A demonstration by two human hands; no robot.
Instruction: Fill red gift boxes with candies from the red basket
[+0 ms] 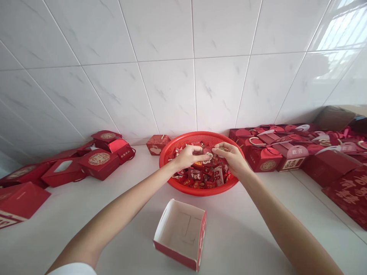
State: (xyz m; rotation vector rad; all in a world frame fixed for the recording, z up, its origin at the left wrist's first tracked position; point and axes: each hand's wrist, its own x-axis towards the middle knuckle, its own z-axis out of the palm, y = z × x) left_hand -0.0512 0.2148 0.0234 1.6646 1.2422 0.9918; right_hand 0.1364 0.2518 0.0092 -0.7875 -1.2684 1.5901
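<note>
A red plastic basket (pixel 202 191) holds many small red wrapped candies (pixel 195 174) with white and gold print. Over the basket, my left hand (pixel 189 156) is closed, its thumb and fingers pinching a red candy packet (pixel 208 156) with a pale design. My right hand (pixel 231 157) is at the packet's other side, thumb and forefinger pinched together at its edge. Its remaining fingers are curled. In front of the basket, nearer to me, an open box (pixel 180 229) with a white inside and red outside stands with nothing in it.
Folded red gift boxes (pixel 99 163) are grouped on the left of the white table (pixel 123 233). One small red box (pixel 158 144) stands behind the basket. Many red boxes with handles (pixel 265 157) crowd the right side. A tiled wall (pixel 166 95) rises behind.
</note>
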